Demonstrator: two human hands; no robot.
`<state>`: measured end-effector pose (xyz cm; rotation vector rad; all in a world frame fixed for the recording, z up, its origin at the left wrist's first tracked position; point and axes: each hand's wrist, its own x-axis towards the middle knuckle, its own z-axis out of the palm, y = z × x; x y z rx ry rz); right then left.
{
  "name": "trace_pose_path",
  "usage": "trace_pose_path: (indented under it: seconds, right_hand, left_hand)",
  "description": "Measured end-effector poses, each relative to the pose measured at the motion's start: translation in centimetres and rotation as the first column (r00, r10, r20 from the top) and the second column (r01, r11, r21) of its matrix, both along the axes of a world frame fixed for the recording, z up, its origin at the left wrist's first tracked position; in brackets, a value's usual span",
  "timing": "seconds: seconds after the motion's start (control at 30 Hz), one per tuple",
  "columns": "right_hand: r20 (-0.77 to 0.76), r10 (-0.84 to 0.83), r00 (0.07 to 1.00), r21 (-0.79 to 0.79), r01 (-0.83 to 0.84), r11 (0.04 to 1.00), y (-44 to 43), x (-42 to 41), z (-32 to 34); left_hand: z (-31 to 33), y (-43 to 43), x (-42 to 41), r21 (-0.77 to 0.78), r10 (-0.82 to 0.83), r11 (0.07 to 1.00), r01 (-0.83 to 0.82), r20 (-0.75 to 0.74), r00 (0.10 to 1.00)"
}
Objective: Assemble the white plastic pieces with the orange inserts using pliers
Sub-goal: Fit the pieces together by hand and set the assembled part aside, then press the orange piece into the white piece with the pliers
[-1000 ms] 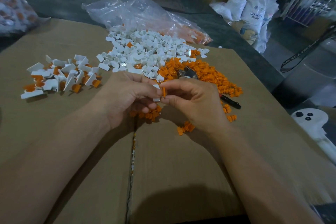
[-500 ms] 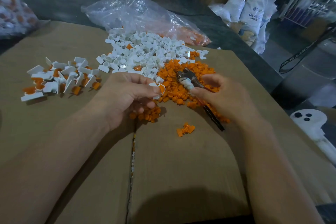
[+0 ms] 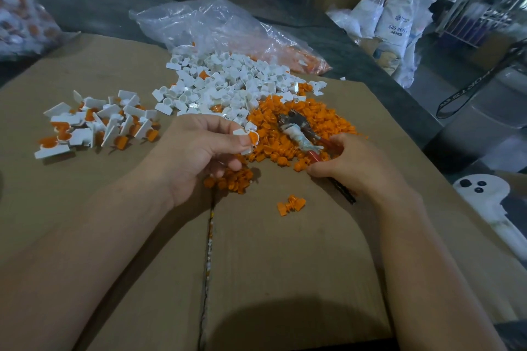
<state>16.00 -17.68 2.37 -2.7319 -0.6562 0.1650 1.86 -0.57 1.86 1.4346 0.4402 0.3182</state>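
My left hand pinches a white plastic piece with an orange insert seated in it, held just above the cardboard. My right hand grips the red and black handles of the pliers, whose jaws, wrapped in white tape, lie on the heap of orange inserts. A heap of loose white pieces lies behind the orange one. To the left sits a pile of assembled white-and-orange parts.
All lies on a brown cardboard sheet with a seam down its middle. A few orange inserts lie apart near the front. A clear plastic bag lies behind the heaps. The table's right edge drops to the floor, with white sacks beyond.
My right hand has left the piece, gone right to the pliers on the orange heap and closed round their handles. My left hand keeps the piece in about the same place.
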Motion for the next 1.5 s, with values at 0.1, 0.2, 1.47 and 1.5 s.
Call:
trace_pose_path:
  seconds: [0.1,0.2,1.47,1.5]
  right_hand:
    - [0.072,-0.043,0.996,0.027,0.041,0.999,0.0,-0.1,0.3]
    - [0.116,-0.021,0.993,0.047,0.016,0.999,0.0,-0.2,0.6]
    - [0.209,0.421,0.883,0.237,-0.464,0.854,1.3,-3.3,0.2]
    - [0.203,0.427,0.881,0.246,-0.469,0.849,1.4,-3.3,0.2]
  left_hand:
    - [-0.2,0.1,0.0,0.001,0.012,1.000,-0.012,0.008,1.000]
    - [-0.2,0.3,0.1,-0.001,0.030,1.000,-0.030,0.026,0.999]
    - [-0.1,0.5,0.3,-0.129,0.248,0.967,-0.219,0.301,0.921]
    - [-0.1,0.4,0.3,-0.126,0.246,0.968,-0.218,0.298,0.922]
